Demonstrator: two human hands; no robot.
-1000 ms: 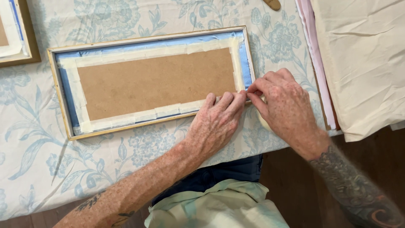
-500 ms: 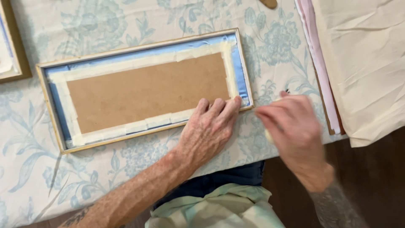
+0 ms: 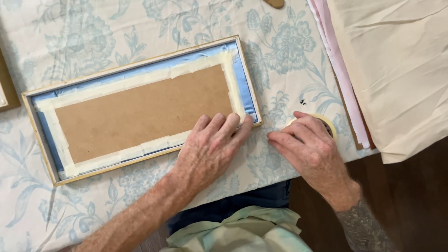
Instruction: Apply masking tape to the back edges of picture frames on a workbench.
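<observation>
A long picture frame [image 3: 140,112] lies face down on the flowered tablecloth [image 3: 289,56], with a brown backing board edged in pale masking tape over blue. My left hand [image 3: 212,147] lies flat, fingers pressing the frame's lower right corner and its tape. My right hand [image 3: 310,151] rests just right of the frame, on top of a roll of masking tape [image 3: 326,122] that shows only as a pale rim past the fingers.
A stack of cream and pink paper sheets [image 3: 396,70] covers the table's right side. Another wooden frame's corner [image 3: 7,91] pokes in at the left edge. A small brown object [image 3: 274,3] sits at the top. Dark floor lies below right.
My right hand has pulled away from the frame's corner and come down to the right on the tape roll. My left hand stays pressed on the corner.
</observation>
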